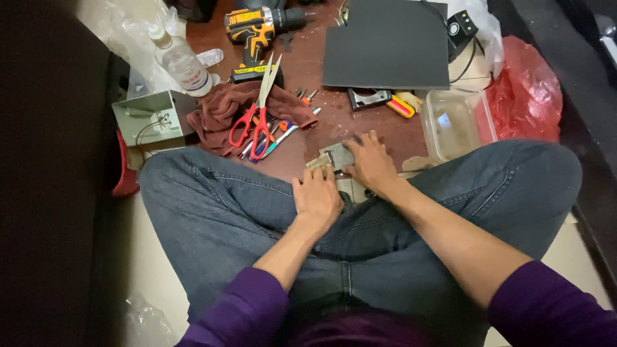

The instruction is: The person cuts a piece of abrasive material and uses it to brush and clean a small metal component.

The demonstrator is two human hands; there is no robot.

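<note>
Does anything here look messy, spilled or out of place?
Yes. Pale crumbs or chips are scattered over the brown board near the cordless drill. The red-handled scissors lie on a crumpled brown cloth over loose pens. Both hands, left and right, press a small flat piece.

Posture: seated cross-legged, knees spread wide to either side, both arms reaching forward between them.
Left arm: bent at the elbow, purple sleeve pushed up above it, forearm bare and angled inward.
Left hand (317,196): palm down, back facing up, fingers (314,176) together and curled forward, pressing downward.
Right arm: longer reach, forearm bare, running diagonally from lower right toward the centre.
Right hand (369,160): palm down, fingers spread a little, just ahead of the left hand, nearly touching it.
</note>
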